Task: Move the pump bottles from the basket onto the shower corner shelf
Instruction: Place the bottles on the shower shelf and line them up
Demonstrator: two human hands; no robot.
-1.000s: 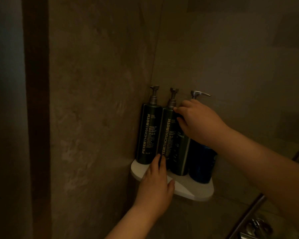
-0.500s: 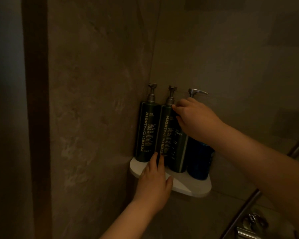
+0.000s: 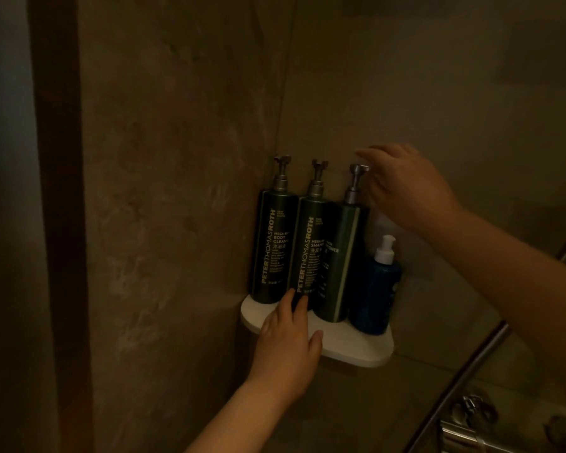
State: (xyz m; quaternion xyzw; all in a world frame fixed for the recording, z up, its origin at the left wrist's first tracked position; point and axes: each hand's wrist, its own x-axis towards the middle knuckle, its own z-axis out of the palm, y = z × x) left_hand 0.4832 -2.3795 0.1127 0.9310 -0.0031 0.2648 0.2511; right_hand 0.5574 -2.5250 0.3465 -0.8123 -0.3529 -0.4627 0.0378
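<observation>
As viewed in dim light: stone wall (image 3: 177,158) on both sides of the corner shelf (image 3: 350,348), meeting behind it. Well right of the shelf and lower, metal rail (image 3: 464,371) running diagonally, with tap fitting (image 3: 471,426) beneath. Shelf white, rounded at the front, mounted in the corner.

Standing upright on the shelf, side by side and touching, three tall dark pump bottles:
- body cleanser bottle (image 3: 273,250) at the shelf's left end, against the wall
- shampoo bottle (image 3: 309,256) at the middle
- conditioner bottle (image 3: 339,263) right of that

Above the shelf's right half, right hand (image 3: 406,188), level with the conditioner bottle's pump head (image 3: 358,168). Grip loosely spread, fingers extended, nothing seen held. Unable to tell contact with the pump head.

At the shelf's front edge, left hand (image 3: 288,341), palm over the rim. Grip flat and unclenched, fingertips (image 3: 290,294) touching the base of the shampoo bottle.

At the shelf's right end, small blue bottle (image 3: 376,295) with white pump, just beside the conditioner bottle and much shorter.
</observation>
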